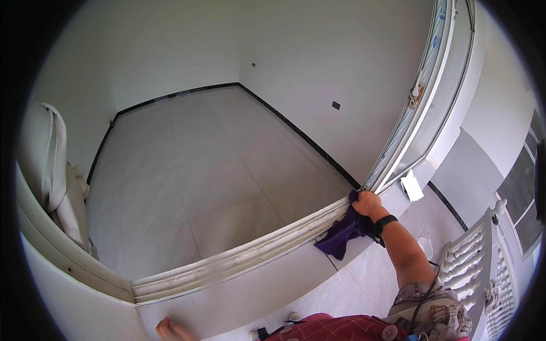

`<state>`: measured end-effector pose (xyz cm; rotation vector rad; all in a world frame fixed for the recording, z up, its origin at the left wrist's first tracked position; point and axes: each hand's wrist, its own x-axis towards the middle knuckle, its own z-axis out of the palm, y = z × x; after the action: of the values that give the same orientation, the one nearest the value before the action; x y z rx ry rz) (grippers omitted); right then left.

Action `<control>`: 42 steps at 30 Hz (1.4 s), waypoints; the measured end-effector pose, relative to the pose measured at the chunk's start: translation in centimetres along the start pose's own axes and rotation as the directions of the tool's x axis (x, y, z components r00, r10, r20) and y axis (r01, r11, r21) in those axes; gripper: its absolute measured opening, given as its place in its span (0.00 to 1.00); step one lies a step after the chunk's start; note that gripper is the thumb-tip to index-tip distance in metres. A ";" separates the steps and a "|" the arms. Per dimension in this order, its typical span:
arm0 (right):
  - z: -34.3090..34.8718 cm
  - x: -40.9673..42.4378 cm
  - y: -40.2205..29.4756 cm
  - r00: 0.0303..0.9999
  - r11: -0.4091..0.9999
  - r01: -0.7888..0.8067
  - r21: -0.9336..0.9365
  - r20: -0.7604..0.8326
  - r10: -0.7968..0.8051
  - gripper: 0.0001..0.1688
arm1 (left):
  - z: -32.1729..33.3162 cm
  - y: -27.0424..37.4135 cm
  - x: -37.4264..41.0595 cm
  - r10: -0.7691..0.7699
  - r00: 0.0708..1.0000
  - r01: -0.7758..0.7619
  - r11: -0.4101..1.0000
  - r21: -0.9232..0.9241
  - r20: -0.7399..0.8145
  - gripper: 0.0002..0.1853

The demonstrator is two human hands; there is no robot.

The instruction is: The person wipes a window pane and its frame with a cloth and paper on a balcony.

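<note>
A dark purple cloth (344, 235) is bunched in my right hand (367, 203), and its loose end drapes over the tiled sill. That hand presses it against the right end of the white window-frame track (251, 251), where the track meets the upright frame. Dirt marks show along the grooves of the track. Low in the picture, my left hand (171, 330) is over the left part of the tiled sill (239, 285). Its fingers are bent, part of it is cut off by the picture's edge, and nothing is visible in it.
A sliding sash (443, 85) with a latch (416, 94) stands at the right. White folded paper (411, 186) lies on the sill beyond my hand. A white bucket (425, 248) and a baluster railing (465, 255) are at right. Inside, a pale upholstered piece (51, 170) stands at left on the tiled floor (204, 170).
</note>
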<state>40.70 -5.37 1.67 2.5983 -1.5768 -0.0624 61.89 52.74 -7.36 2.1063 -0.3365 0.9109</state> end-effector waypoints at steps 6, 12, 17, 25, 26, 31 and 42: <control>-1.5 -3.8 -5.6 0.979 0.989 0.149 0.011 0.140 -0.149 0.24 | -0.2 0.8 0.4 -0.063 0.997 0.065 0.997 0.052 -0.035 0.08; -1.5 -16.2 -20.2 0.635 0.586 0.762 0.277 -0.136 -0.760 0.14 | 0.2 0.9 0.2 -0.076 0.997 0.074 0.989 0.125 0.004 0.09; -0.8 -17.7 -22.1 0.470 0.359 0.869 0.340 -0.342 -0.814 0.12 | 0.1 0.3 0.3 -0.032 0.999 0.028 0.989 0.146 0.027 0.12; 1.5 -5.7 -0.9 0.917 0.882 0.379 0.281 -0.240 -0.317 0.20 | -0.2 -1.8 -0.7 -0.139 0.990 0.138 0.990 0.034 0.023 0.10; 1.7 -5.0 1.0 0.932 0.893 0.337 0.297 -0.238 -0.273 0.22 | 0.0 -1.6 -0.8 -0.136 0.991 0.136 0.990 0.041 0.012 0.10; 2.7 -4.7 1.9 0.885 0.910 0.373 0.182 -0.363 -0.291 0.19 | 0.7 -0.8 -0.5 -0.135 0.991 0.137 0.988 0.066 -0.021 0.09; -0.7 -10.5 -10.5 0.745 0.757 0.650 0.068 -0.255 -0.617 0.16 | 0.3 -1.7 -1.3 -0.172 0.985 0.174 0.982 0.080 -0.033 0.09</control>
<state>45.15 8.77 1.07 3.0088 -0.5781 0.2965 61.99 53.54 -9.42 2.1583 -0.1016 0.8615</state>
